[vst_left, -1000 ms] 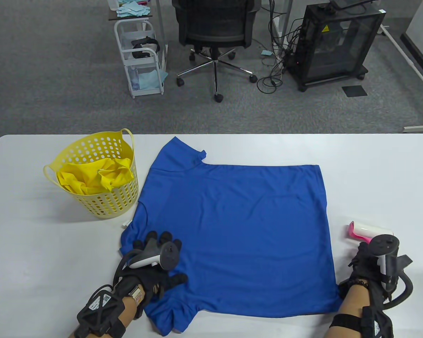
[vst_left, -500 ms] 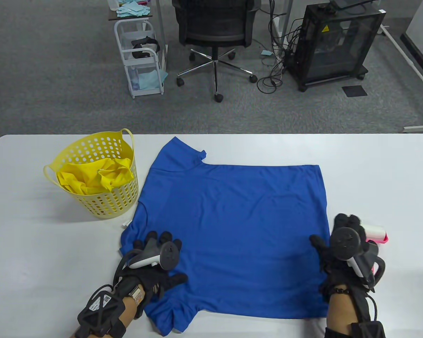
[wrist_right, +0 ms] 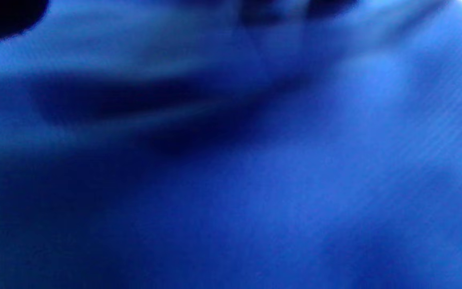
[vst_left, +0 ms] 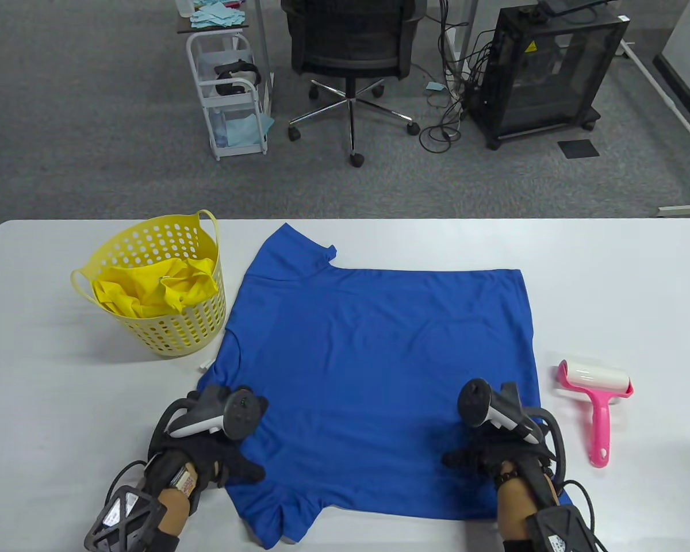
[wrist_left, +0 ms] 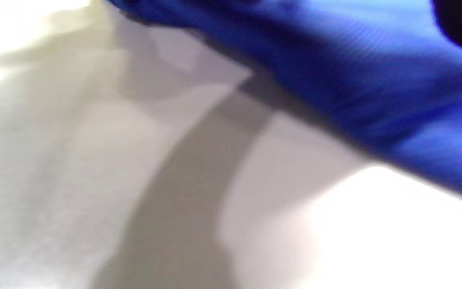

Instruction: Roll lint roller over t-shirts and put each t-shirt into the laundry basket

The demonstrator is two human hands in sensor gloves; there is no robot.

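My left hand (vst_left: 218, 454) and right hand (vst_left: 494, 448) rest on the blue t-shirt (vst_left: 379, 368) spread at table center, grip unclear, lint roller (vst_left: 595, 397) lying free at three o'clock, yellow laundry basket (vst_left: 161, 328) at ten.

This looks like an office or lab. Past the white table (vst_left: 609, 270) is gray carpet (vst_left: 92, 144), a black rolling chair (vst_left: 351, 52), a black machine cabinet (vst_left: 543, 75) with tangled wires (vst_left: 451, 109), and a small white cart (vst_left: 230, 98).
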